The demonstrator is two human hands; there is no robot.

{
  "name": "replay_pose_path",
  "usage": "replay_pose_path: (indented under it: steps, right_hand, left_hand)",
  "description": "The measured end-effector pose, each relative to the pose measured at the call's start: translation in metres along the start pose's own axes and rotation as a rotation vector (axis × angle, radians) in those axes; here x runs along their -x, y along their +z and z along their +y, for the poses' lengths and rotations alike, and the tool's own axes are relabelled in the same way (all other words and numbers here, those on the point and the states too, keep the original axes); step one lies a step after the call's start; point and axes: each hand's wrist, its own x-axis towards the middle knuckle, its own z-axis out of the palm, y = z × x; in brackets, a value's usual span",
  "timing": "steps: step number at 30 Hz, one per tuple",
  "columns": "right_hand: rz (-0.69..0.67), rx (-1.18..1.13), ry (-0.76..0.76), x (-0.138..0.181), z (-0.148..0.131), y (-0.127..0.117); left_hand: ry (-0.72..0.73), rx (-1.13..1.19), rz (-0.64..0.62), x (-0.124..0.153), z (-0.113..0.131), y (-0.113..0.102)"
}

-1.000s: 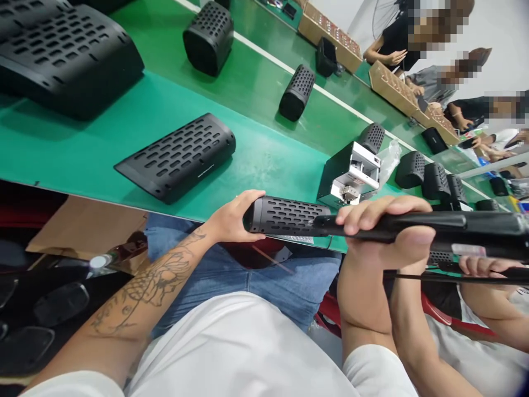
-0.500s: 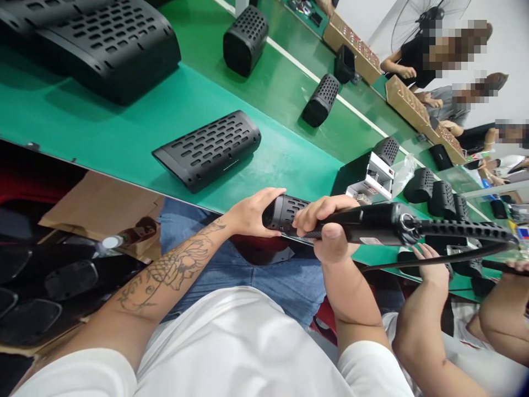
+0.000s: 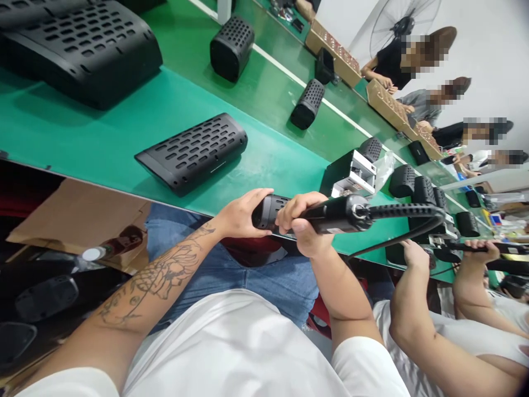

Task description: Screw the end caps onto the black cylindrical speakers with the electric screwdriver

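Note:
My left hand (image 3: 243,214) grips the end of a black perforated housing (image 3: 269,209) at the near edge of the green table. My right hand (image 3: 303,223) is wrapped round a black corded electric screwdriver (image 3: 336,214), held lengthwise with its cable end to the right. The screwdriver's tip points toward the housing, but my fingers hide it, so whether it touches cannot be seen. Just beyond my hands lies a longer slotted black housing (image 3: 198,153) on the table. A black and silver boxy device (image 3: 351,172) stands beyond my right hand.
Large black housings (image 3: 91,55) are at the far left. Smaller ones (image 3: 232,49) stand on the green line behind the table (image 3: 103,140). A co-worker's hand (image 3: 415,256) is to my right. A bottle (image 3: 118,243) and cardboard (image 3: 78,220) lie below at left.
The whole view has shifted, so things appear slightly further left. The screwdriver's back end has swung a little toward my body's line. Both hands keep their holds.

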Motion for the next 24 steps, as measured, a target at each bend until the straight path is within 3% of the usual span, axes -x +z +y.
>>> replay_pose_path:
  steps: [2,4,6,8,10,13,15,18,22,24]
  right_hand:
    - [0.025,0.025,0.010,0.003,-0.005,-0.002]
    - [0.089,0.005,-0.073,0.002,-0.019,-0.012]
    - [0.254,0.042,-0.196,-0.006,-0.037,-0.035]
    - [0.506,0.202,-0.281,-0.018,-0.051,-0.072]
    - [0.736,0.405,-0.311,-0.032,-0.056,-0.118]
    - [0.920,0.612,-0.291,-0.046,-0.044,-0.181]
    - [0.941,0.619,-0.275,-0.048,-0.029,-0.208]
    - [0.909,0.557,-0.234,-0.042,-0.011,-0.225]
    - [0.896,0.540,-0.199,-0.033,-0.004,-0.224]
    - [0.888,0.541,-0.187,-0.030,-0.008,-0.220]
  left_hand:
    - [-0.005,-0.060,0.063,0.009,0.006,0.007]
    - [-0.029,-0.166,0.180,0.028,0.018,0.022]
    - [-0.082,-0.288,0.315,0.055,0.038,0.042]
    - [-0.109,-0.357,0.374,0.085,0.060,0.063]
    - [-0.064,-0.371,0.346,0.109,0.079,0.082]
    - [0.112,-0.336,0.219,0.118,0.093,0.098]
    - [0.312,-0.300,0.108,0.100,0.095,0.095]
    - [0.567,-0.354,-0.029,0.043,0.099,0.073]
    - [0.501,-0.445,-0.376,-0.047,0.105,0.038]
    - [0.411,-0.447,-0.472,-0.078,0.105,0.031]
